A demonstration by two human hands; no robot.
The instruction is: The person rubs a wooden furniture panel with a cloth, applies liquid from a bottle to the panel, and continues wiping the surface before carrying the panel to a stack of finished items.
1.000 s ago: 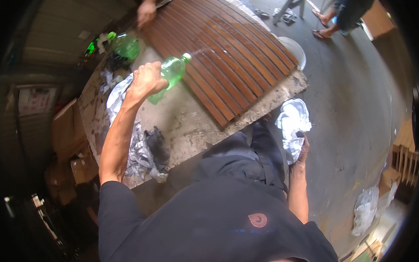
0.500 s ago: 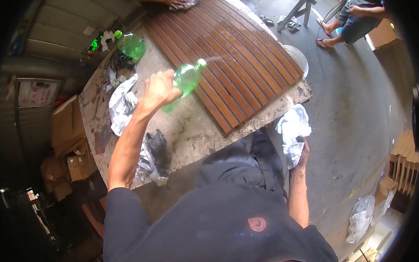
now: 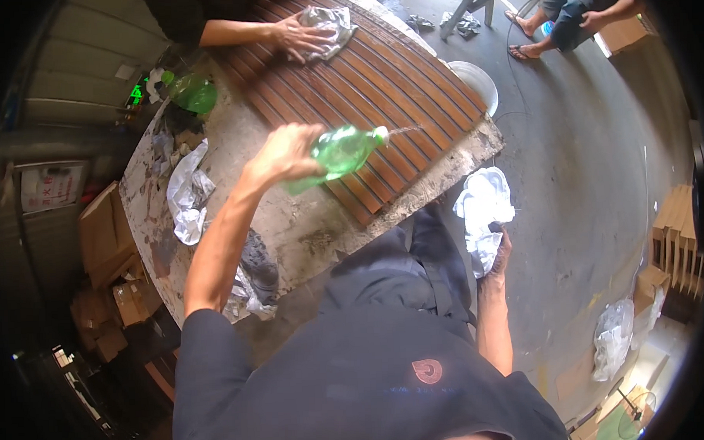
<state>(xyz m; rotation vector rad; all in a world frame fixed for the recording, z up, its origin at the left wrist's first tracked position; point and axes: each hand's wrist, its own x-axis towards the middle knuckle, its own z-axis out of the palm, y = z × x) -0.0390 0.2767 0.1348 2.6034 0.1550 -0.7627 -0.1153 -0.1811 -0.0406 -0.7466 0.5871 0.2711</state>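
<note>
My left hand (image 3: 286, 154) is wrapped round a green plastic bottle (image 3: 345, 152), tilted nearly level above a slatted brown wooden panel (image 3: 379, 103). A thin stream of liquid leaves the bottle's white cap and reaches toward the slats. Down at my right side, beyond the table edge, my right hand (image 3: 502, 255) grips a crumpled white cloth (image 3: 485, 207). Across the panel, a co-worker's hand (image 3: 305, 37) lies spread on a grey-white cloth (image 3: 331, 31) against the slats.
The panel lies on a stained worktable (image 3: 306, 237). On its left are a second green bottle (image 3: 192, 92), a white rag (image 3: 187, 195) and a dark glove-like thing (image 3: 257, 264). A round white basin (image 3: 475, 84) stands past the right edge. Another person sits at the far right.
My left hand has swung the bottle right and tipped it closer to level. The co-worker's hand and cloth have come farther onto the panel. My whole view has shifted slightly.
</note>
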